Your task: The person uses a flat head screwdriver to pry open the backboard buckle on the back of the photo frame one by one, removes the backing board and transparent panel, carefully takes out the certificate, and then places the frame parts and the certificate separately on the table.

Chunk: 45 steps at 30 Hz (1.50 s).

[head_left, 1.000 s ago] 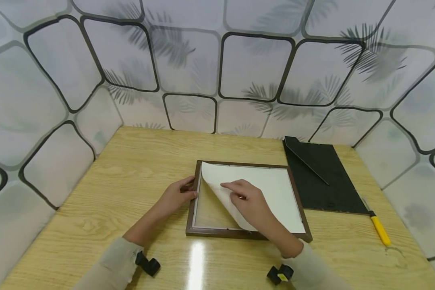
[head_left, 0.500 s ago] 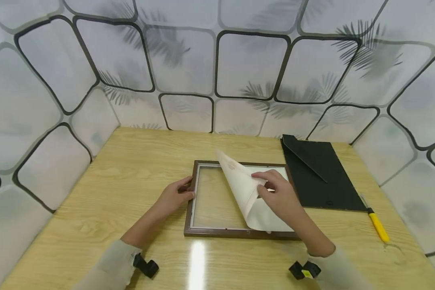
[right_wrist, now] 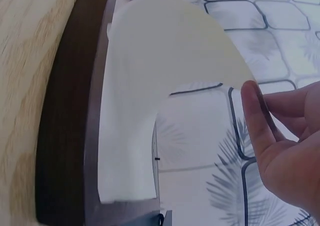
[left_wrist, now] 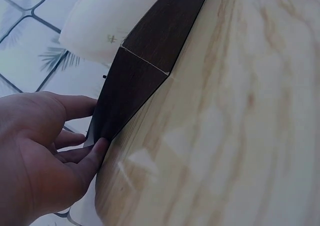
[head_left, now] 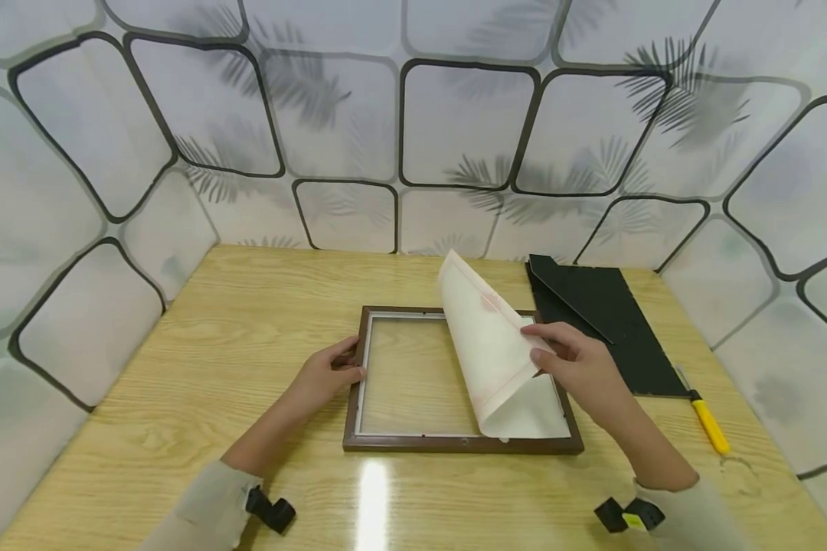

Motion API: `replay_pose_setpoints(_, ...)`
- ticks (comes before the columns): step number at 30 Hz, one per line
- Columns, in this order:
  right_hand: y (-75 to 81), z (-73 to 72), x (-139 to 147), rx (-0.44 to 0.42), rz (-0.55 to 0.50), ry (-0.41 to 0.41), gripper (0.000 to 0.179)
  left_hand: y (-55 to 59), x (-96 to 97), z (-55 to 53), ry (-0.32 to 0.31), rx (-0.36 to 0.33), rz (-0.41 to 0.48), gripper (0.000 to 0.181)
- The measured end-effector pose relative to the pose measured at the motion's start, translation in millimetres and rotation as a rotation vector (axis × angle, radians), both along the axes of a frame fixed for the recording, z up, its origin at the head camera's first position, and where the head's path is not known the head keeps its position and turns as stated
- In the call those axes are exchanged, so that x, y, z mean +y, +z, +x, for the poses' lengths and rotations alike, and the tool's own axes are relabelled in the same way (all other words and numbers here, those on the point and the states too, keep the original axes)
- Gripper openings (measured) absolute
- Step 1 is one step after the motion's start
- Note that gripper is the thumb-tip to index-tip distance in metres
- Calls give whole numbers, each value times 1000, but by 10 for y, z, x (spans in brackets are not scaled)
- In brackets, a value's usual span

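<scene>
A brown picture frame (head_left: 413, 444) lies on the table, its clear pane showing the wood grain below. My left hand (head_left: 325, 373) grips the left side of the frame; in the left wrist view its thumb and fingers (left_wrist: 82, 106) pinch the dark edge. A white sheet of paper (head_left: 485, 329) with faint pinkish marks along its border is lifted and curled over toward the right. My right hand (head_left: 582, 363) pinches that sheet by its raised left end, between thumb and fingers. In the right wrist view the paper (right_wrist: 140, 46) arches up, its other end still inside the frame.
A black backing board (head_left: 634, 337) with a stand flap lies at the back right, partly behind the right hand. A yellow-handled tool (head_left: 710, 427) with a thin metal end rests by the right edge of the wooden table (head_left: 262, 306). Patterned walls (head_left: 465, 126) enclose the table.
My right hand has moved right, peeling the paper up from the left and curling it over, so more of the pane shows. The left hand keeps hold of the frame's left side.
</scene>
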State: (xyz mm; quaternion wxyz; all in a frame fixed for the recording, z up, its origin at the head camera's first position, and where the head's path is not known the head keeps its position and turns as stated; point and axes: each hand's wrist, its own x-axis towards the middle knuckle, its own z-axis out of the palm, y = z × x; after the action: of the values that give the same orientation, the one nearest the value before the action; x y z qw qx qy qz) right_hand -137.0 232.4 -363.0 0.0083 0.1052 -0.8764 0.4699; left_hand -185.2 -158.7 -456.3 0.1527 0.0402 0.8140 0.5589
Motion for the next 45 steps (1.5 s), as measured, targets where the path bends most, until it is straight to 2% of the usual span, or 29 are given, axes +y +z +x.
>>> replay_pose_setpoints(4, 42, 34, 167, -69, 12, 42, 40, 13, 4, 9, 6, -1, -3, 71)
replay_pose_setpoints(8, 54, 76, 334, -116, -43, 87, 43, 36, 23, 24, 12, 5, -5, 71)
replay_pose_setpoints(14, 54, 151, 532, -151, 1, -4, 45, 59, 33, 45, 15, 16, -13, 71)
replay_pose_setpoints(17, 51, 159, 638, -132, -1, -36, 46, 69, 27, 51, 3, 13, -11, 71)
replay_pose_setpoints(21, 85, 154, 755, -62, 5, -77, 43, 91, 31, 53, -13, 10, -13, 72)
replay_pose_setpoints(24, 134, 151, 813, -19, -30, -106, 41, 94, 30, 53, -20, 16, -18, 72)
replay_pose_setpoints(26, 173, 144, 844, -3, -102, -100, 41, 87, 27, 55, -22, 22, -25, 72)
replay_pose_setpoints(32, 356, 133, 888, 34, -153, -146, 42, 59, 30, 71, -26, 44, -66, 71)
replay_pose_setpoints(34, 421, 123, 878, 29, -230, -153, 44, 64, 37, 85, -28, 45, -65, 71)
replay_pose_setpoints(37, 521, 76, 830, 26, -427, -124, 46, 76, 38, 112, -33, 43, -65, 70)
replay_pose_setpoints(41, 649, -38, 729, 63, -654, -65, 43, 87, 30, 158, -32, 42, -73, 70)
replay_pose_setpoints(45, 756, -169, 609, 111, -772, -32, 42, 86, 27, 207, -30, 41, -70, 70)
